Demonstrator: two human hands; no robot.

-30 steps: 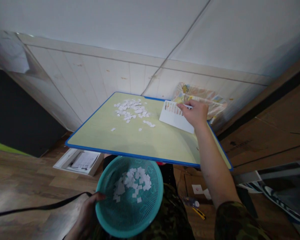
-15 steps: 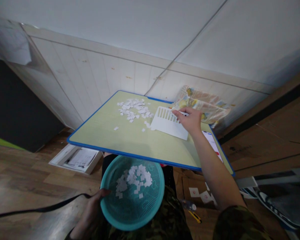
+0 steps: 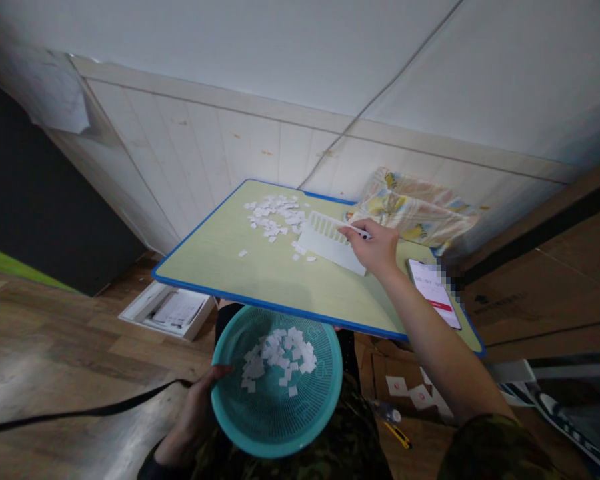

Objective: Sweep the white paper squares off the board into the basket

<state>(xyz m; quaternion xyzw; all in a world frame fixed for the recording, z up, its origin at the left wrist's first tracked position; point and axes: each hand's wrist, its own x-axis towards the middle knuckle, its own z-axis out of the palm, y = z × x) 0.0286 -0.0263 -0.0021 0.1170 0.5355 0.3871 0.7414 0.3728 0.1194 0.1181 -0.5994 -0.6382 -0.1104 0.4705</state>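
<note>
My left hand [image 3: 199,403] grips the rim of a teal plastic basket [image 3: 275,437], thumb over the edge. Several small white paper squares [image 3: 280,353] lie in the basket, which rests over my lap below the table's front edge. At the table, my right hand [image 3: 375,245] pinches the upper part of a thin white plastic sheet with a row of slots [image 3: 325,250]. The sheet is tilted, its left edge beside a scattered pile of white paper pieces [image 3: 275,217]. A few pieces lie close against that edge, and a lone piece [image 3: 243,253] sits apart on the left.
The pale green table [image 3: 220,267] has a blue edge. A phone [image 3: 435,293] lies at its right side. Patterned cloth or plastic [image 3: 420,207] stands at the back right. On the floor are a white open box [image 3: 193,327] and a yellow cutter [image 3: 399,437].
My right hand has moved the slotted sheet leftward across the table, nearer the paper pile. The whole view has shifted slightly. My left hand still holds the basket.
</note>
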